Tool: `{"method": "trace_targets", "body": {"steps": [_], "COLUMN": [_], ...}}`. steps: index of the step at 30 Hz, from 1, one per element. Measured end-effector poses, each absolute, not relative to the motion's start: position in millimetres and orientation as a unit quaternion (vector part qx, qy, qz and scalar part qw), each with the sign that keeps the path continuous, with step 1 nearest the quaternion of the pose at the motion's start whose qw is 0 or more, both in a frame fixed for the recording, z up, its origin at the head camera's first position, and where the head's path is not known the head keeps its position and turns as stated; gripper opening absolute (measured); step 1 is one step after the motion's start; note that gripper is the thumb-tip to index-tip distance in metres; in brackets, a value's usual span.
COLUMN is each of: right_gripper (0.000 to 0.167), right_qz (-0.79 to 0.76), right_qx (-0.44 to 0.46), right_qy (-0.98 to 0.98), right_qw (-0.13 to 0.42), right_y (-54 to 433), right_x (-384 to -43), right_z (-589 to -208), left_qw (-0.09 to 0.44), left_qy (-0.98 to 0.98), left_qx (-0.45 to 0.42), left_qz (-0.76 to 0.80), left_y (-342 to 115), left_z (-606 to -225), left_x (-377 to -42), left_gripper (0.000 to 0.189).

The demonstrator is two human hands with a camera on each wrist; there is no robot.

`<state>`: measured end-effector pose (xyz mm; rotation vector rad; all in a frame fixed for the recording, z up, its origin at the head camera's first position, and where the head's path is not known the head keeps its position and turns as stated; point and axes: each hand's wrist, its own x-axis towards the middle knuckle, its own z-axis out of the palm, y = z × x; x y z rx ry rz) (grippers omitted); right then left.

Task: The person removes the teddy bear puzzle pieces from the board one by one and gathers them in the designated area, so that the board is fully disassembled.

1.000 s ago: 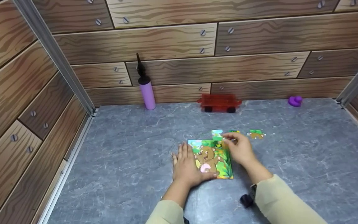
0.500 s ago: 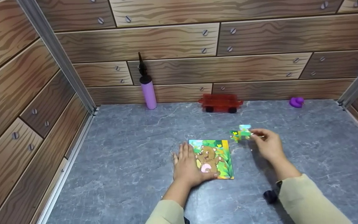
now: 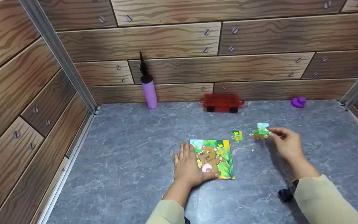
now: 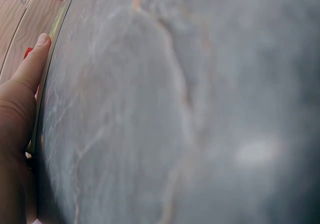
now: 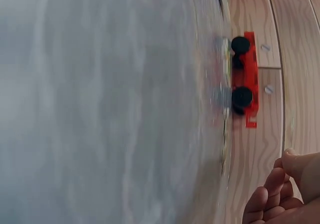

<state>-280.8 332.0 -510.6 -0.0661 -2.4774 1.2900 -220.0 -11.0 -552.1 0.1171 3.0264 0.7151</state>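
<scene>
My left hand (image 3: pixel 186 166) lies flat on the left part of a square bear jigsaw puzzle (image 3: pixel 211 155), fingers straight and thumb along its lower edge. In the left wrist view, the left thumb (image 4: pixel 32 66) shows against the puzzle's thin edge. Off to the right, my right hand (image 3: pixel 287 143) pinches a light-blue and green jigsaw piece (image 3: pixel 263 126) between thumb and fingertips. That piece partly covers a brown and green piece (image 3: pixel 260 136) below it. Between there and the puzzle lies a yellow and green piece (image 3: pixel 237 136). The right wrist view shows curled fingers (image 5: pixel 275 184); the piece is not discernible there.
Along the back wall stand a purple hand pump (image 3: pixel 149 93), a red toy wagon (image 3: pixel 222 103) and a purple toy duck (image 3: pixel 298 102). Wood-patterned walls (image 3: pixel 166 40) bound the grey marbled surface (image 3: pixel 129 149) at the back and sides.
My right hand has moved right from the puzzle's top right corner, carrying the light-blue and green jigsaw piece over to the brown and green one. My left hand has stayed on the puzzle.
</scene>
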Motion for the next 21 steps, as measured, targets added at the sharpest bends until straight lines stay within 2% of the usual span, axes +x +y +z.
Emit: {"method": "trace_targets", "body": {"steps": [5, 13, 21], "right_gripper": [0.025, 0.031, 0.029], "right_qz": [0.449, 0.431, 0.418], "right_qx": [-0.06, -0.129, -0.139], "right_qy": [-0.876, -0.885, -0.889], "right_qw": [0.166, 0.118, 0.123], "right_y": [348.6, 369.2, 380.1], "right_x": [-283.9, -285.8, -289.3], "right_z": [-514.7, -524.2, -528.3], "left_qw": [0.021, 0.025, 0.015], "left_qy": [0.972, 0.972, 0.974], "left_qx": [0.035, 0.035, 0.04], "left_qz": [0.233, 0.231, 0.222], "left_y": [-11.3, -11.0, -10.7], "left_z": [-552.6, -551.9, -550.4], "left_x": [-220.4, -221.0, -219.8], "left_gripper": [0.156, 0.155, 0.152]}}
